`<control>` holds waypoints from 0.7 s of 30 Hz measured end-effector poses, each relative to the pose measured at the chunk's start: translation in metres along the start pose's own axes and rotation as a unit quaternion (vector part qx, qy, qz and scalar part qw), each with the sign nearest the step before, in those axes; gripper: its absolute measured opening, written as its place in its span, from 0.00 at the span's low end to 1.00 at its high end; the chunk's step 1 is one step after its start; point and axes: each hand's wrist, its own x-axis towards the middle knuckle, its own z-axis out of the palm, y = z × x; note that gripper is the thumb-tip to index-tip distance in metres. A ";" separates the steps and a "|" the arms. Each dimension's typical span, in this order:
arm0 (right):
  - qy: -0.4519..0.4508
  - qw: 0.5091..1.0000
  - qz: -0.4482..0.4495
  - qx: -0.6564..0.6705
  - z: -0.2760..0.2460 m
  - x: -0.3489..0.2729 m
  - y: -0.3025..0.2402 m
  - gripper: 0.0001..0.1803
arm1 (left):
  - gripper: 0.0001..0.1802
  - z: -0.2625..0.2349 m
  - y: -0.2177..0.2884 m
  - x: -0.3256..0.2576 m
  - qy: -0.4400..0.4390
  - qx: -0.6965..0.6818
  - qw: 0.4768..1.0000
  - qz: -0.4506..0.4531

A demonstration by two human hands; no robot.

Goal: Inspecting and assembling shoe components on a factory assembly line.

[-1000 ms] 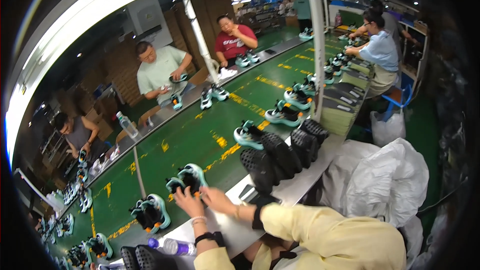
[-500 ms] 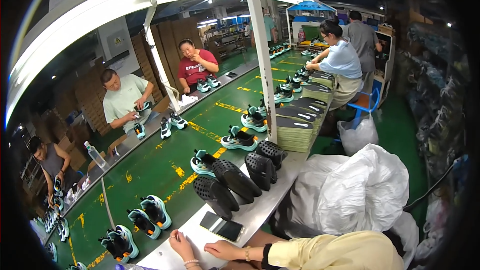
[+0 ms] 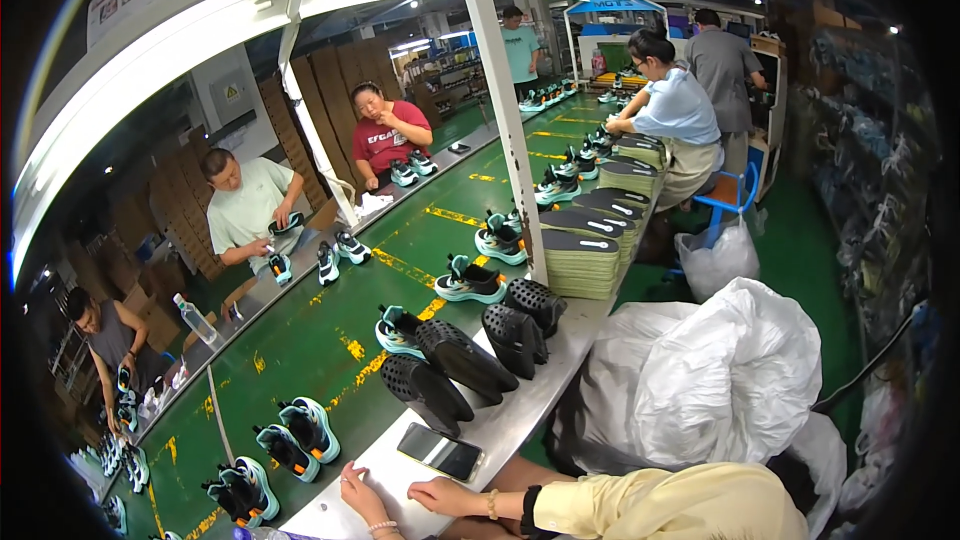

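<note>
My left hand [image 3: 362,496] rests on a white board [image 3: 390,455] at the bench's near edge, its fingers loosely curled and nothing seen in them. Close beside it lies my right hand [image 3: 442,496], fingers folded in, also with no object showing. A dark-screened smartphone [image 3: 440,451] lies flat just beyond both hands. Past the phone stand several black perforated clog-like pieces [image 3: 425,390], tilted upright along the edge. Left of my hands, on the green belt, are pairs of black and mint sneakers [image 3: 310,430] with orange accents.
A white post [image 3: 505,120] rises from the bench beside stacked insoles [image 3: 580,265]. To the right bulges a large white plastic sack [image 3: 730,370]. Across the belt, co-workers [image 3: 250,205] handle shoes; another [image 3: 675,110] works farther along my side. A clear bottle [image 3: 195,320] stands opposite.
The view has shifted slightly, and a standing person in the far background now shows beside the post. My hands keep the same resting pose on the board.
</note>
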 end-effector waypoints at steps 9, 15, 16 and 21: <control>0.035 0.998 -0.060 -0.001 0.000 0.002 0.006 0.13 | 0.23 0.002 0.004 0.000 0.022 -0.031 0.999 -0.025; 0.007 1.000 -0.024 -0.006 -0.001 0.001 0.005 0.13 | 0.24 0.000 0.005 -0.002 0.074 -0.077 0.993 -0.052; 0.006 0.999 -0.031 -0.011 0.000 0.001 0.006 0.13 | 0.24 -0.001 0.006 -0.002 0.074 -0.078 0.993 -0.053; 0.007 0.999 -0.024 -0.020 -0.006 0.001 0.006 0.13 | 0.17 -0.001 0.048 -0.016 0.020 -0.151 0.969 -0.196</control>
